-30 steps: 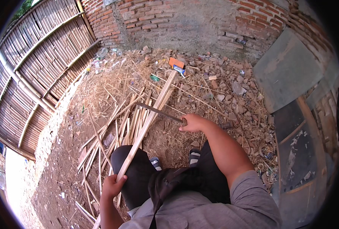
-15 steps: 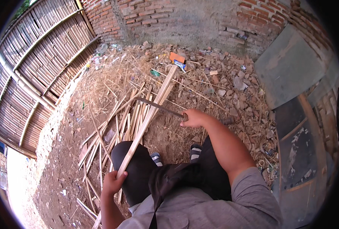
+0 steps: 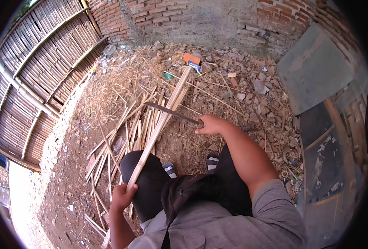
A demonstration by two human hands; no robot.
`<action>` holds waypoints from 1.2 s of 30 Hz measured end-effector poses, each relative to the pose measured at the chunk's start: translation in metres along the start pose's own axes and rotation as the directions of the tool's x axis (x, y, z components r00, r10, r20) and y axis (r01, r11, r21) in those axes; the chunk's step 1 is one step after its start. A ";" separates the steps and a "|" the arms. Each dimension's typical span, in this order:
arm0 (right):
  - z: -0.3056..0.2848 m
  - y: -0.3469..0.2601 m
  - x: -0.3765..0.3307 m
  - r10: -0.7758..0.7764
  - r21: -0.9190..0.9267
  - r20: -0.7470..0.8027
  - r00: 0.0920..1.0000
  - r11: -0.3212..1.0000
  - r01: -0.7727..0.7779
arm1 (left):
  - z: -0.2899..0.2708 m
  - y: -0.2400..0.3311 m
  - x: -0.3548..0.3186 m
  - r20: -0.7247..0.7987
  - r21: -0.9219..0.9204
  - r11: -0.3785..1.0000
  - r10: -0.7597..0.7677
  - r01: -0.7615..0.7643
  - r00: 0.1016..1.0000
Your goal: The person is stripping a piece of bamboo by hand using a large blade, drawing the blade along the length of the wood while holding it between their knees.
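Observation:
My left hand grips the near end of a long pale bamboo strip that runs up and away over my left knee toward the rubble. My right hand holds the handle of a long dark blade, whose tip points left and lies across the bamboo strip about halfway along it. I am squatting, with dark trousers and striped sandals below me.
Several split bamboo strips lie scattered on the dirt to my left. A woven bamboo fence stands on the left, a brick wall at the back. Rubble and litter cover the far ground. Grey boards lean at right.
My right hand with the blade has shifted slightly up and to the right along the bamboo strip. My left hand keeps its hold on the strip's near end.

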State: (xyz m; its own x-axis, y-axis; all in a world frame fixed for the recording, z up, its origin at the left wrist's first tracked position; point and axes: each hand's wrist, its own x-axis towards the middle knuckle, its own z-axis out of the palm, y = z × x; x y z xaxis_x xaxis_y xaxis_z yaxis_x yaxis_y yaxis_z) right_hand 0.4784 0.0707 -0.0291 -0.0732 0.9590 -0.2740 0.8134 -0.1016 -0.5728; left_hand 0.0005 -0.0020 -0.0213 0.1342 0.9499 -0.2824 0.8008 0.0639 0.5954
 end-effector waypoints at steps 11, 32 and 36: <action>0.012 0.013 0.007 -0.082 0.013 -0.113 0.990 0.996 0.084 | 0.003 0.001 0.000 -0.033 -0.025 1.000 0.001 -0.002 0.999; 0.009 -0.021 -0.004 -0.183 -0.050 -0.133 0.974 0.983 0.178 | 0.004 -0.001 -0.001 -0.075 0.023 1.000 -0.016 0.018 0.997; 0.006 -0.012 -0.004 -0.228 -0.068 -0.121 0.966 0.973 0.221 | 0.005 -0.002 0.001 -0.056 -0.001 1.000 -0.020 0.020 0.998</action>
State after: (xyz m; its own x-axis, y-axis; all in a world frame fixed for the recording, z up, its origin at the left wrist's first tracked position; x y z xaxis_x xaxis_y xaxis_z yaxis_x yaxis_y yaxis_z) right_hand 0.4651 0.0661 -0.0255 -0.1866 0.9816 -0.0402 0.8144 0.1316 -0.5652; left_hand 0.0018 -0.0024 -0.0265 0.0854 0.9640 -0.2519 0.8026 0.0833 0.5907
